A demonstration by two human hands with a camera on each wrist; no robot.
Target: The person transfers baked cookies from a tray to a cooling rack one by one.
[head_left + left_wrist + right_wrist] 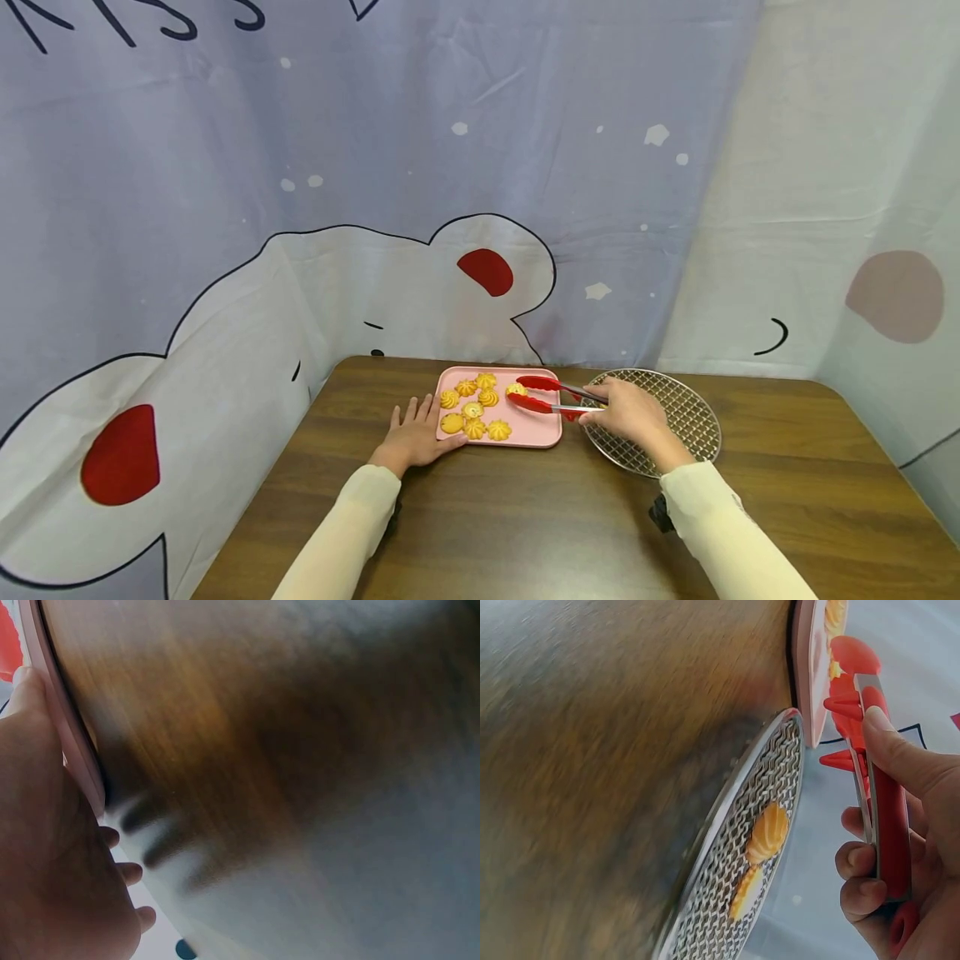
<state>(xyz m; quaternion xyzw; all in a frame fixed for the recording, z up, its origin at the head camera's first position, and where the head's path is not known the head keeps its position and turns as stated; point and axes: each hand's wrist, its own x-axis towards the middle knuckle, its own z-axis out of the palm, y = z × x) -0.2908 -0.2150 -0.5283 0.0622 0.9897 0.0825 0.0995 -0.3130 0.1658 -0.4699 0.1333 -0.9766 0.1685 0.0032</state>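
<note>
My right hand [633, 410] grips red-and-metal tongs [573, 389], thumb on one arm and fingers curled round the other. Over the right part of a pink tray [538, 429], the red tong tips stand apart on both sides of one cookie [516, 389]. Several golden piped cookies [488, 397] lie on the tray's left half. My left hand [415, 437] rests at the tray's front left corner, fingers spread and thumb along the front rim. In the left wrist view the thumb [28, 694] lies against the tray edge [67, 712].
Right of the tray lies a round wire rack [686, 414], partly under my right hand. Two cookies [767, 834] sit on it in the right wrist view. All stand on a brown wooden table [525, 517], with a printed curtain [600, 192] hanging behind its far edge.
</note>
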